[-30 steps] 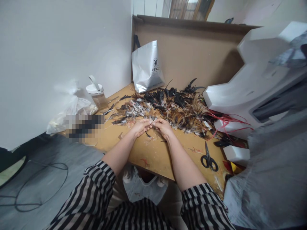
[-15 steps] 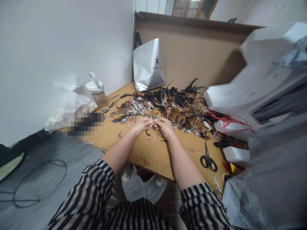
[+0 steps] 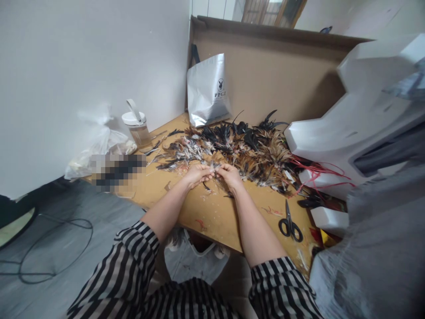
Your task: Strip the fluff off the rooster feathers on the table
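Our left hand (image 3: 198, 175) and right hand (image 3: 229, 176) meet at the middle of the frame, thumbs and fingers narrowed to a pinch on a small pale tuft (image 3: 213, 169) between them; it is too small for us to tell its exact make-up. Under our forearms the table (image 3: 202, 206) runs across the centre, and behind it a brown panel (image 3: 282, 75) fills the upper middle and reaches toward the upper right. White foam (image 3: 328, 124) takes up the right side. Just beyond our fingertips, a wide heap of brown, black and whitish feathers (image 3: 262, 153) spreads right of centre. We see a silver bag (image 3: 206, 95) upright in the upper middle, a knotted plastic bag (image 3: 108, 146) at centre left, and a lidded cup (image 3: 139, 133) just beside it. Red strings (image 3: 315, 168) trail over the foam at centre right, and black-handled scissors (image 3: 290, 228) lie at lower right, tips toward the top.
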{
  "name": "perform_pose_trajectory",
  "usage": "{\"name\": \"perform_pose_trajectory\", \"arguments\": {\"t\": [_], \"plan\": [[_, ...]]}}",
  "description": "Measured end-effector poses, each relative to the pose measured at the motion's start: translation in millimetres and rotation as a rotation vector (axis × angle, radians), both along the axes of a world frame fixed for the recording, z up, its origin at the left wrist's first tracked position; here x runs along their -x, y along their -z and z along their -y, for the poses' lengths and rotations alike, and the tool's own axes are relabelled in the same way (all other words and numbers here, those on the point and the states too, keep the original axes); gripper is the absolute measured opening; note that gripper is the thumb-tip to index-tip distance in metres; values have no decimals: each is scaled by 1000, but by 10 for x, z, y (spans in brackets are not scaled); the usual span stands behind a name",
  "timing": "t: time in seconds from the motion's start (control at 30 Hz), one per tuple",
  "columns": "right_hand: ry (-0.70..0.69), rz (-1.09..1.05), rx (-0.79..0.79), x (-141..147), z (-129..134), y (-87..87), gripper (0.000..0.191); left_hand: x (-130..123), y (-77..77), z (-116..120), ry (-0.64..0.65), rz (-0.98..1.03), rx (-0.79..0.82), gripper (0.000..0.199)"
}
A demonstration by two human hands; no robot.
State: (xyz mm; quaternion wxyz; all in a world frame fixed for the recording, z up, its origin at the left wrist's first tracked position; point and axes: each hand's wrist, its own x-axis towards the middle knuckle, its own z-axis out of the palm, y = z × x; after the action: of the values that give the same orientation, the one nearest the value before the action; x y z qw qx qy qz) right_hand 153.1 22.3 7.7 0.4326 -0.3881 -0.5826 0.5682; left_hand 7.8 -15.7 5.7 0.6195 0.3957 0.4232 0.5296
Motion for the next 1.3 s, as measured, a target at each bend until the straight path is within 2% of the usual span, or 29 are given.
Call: {"name": "perform_pose_trajectory", "arguments": {"t": [0.13, 0.33, 0.53, 0.7, 1.0, 1.2, 1.3], "plan": [[14, -11, 26, -3, -5, -14, 27, 1, 11, -7, 7, -40, -34, 23], [-37, -25, 39, -8, -3, 5, 32, -13, 42, -14, 52, -133, -74, 24], [75, -66, 68, 70, 46, 36, 33, -30, 36, -11, 62, -153, -44, 26], [57, -105, 93, 74, 54, 39, 33, -43, 24, -10, 40, -124, -36, 22], [80, -9, -46, 85, 60, 34, 31, -49, 9, -12, -26, -300, -116, 21], [117, 57, -153, 64, 56, 9, 32, -72, -14, 18, 3, -274, -79, 22], [88, 99, -164, 37, 53, -8, 34, -68, -10, 17, 26, -261, -82, 20]]}}
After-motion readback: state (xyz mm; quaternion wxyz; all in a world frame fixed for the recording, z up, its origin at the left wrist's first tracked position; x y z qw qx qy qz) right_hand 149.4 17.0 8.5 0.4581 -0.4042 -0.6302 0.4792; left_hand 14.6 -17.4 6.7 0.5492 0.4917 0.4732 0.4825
